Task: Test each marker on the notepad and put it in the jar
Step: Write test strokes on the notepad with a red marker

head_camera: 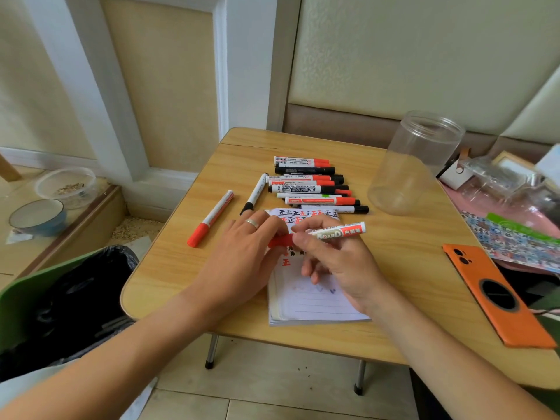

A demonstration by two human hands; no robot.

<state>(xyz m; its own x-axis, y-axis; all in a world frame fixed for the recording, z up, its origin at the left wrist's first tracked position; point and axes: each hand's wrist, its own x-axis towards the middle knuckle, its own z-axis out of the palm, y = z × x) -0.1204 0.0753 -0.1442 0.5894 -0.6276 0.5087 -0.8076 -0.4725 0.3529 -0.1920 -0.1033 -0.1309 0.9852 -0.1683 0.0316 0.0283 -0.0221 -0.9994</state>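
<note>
Marker (339, 232) with a white barrel and red label sits in the right hand (336, 262), pinched between thumb and fingers, its far end pointing away to the right over the notepad (315, 301). At the marker's near end the left hand (242, 256) grips the red cap (280, 241) between thumb and fingers; whether the cap is seated or pulled free I cannot tell. A ring shows on one finger of the left hand.

Both hands hover over the notepad, which lies on the desk (409, 268) directly beneath them — its upper part is covered with red and black test marks, its lower lines mostly bare.

Just beyond the fingertips lies a pile of markers (312, 184), red-capped and black-capped, laid roughly parallel. To the left of the left hand rest two single markers: a red-capped marker (210, 218) further out and a black-capped marker (254, 194) closer to the fingers.

Well beyond and to the right of the right hand stands the clear jar (415, 165), upright and with no lid. An orange phone (494, 295) lies face down on the desk to the right of the right wrist — apart from it.
</note>
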